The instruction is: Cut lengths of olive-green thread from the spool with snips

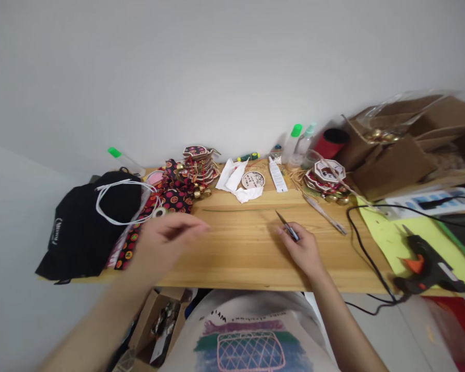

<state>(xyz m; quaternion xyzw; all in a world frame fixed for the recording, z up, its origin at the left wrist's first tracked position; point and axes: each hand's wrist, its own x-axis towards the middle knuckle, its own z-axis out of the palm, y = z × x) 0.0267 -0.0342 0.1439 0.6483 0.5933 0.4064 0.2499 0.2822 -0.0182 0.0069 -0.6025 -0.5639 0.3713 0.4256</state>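
Tweezers (288, 227) sit pinched in your right hand (303, 250), tips resting on the counter (240, 253). Your left hand (160, 243) hovers blurred, fingers loosely apart and holding nothing, beside the patterned fabric pieces (174, 199).

Right hand (303, 251) rests on wooden table (240, 258), fingers closed around small metal tool (287, 227), tip pointing away. Left hand (163, 242) blurred, hovering open above table, holding nothing. Patterned fabric ornaments (180, 190) and black bag (84, 223) just beyond and outside left hand. Round wooden disc (253, 180) beyond both hands. Black glue gun (426, 263) well right of right hand, on yellow sheet (391, 237).
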